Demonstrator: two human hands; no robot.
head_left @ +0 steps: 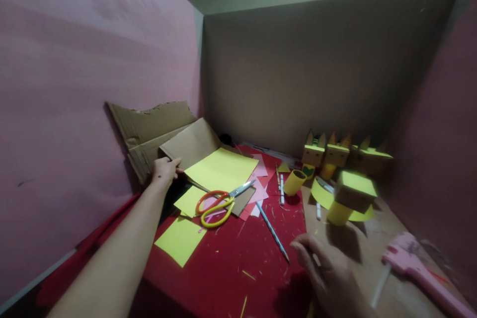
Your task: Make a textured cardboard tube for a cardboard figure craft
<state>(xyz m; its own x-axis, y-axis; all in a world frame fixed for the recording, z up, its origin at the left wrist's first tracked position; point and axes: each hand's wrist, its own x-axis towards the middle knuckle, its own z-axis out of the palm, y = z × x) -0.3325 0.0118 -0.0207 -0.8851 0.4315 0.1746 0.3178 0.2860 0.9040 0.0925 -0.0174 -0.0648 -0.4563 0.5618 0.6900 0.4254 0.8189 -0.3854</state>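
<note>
At the left of the table, my left hand (166,170) is closed on the near edge of a folded piece of brown cardboard (194,143). A large yellow paper sheet (223,169) lies against that cardboard. Low on the right, my right hand (328,276) hovers over the table with its fingers curled in; it is slightly blurred, and whatever is in it, if anything, is hidden. Scissors (218,206) with red and yellow handles rest on smaller yellow sheets (181,241) and pink papers (260,189). A light blue pencil (273,232) points toward my right hand.
A yellow paper tube (294,182) stands near a white pen (281,190). Cardboard box figures with pointed ears (337,154) line the back right. Nearer is a yellow-topped box (356,191) on a yellow tube. A pink glue gun (417,263) lies at right. More cardboard (156,124) leans on the left wall.
</note>
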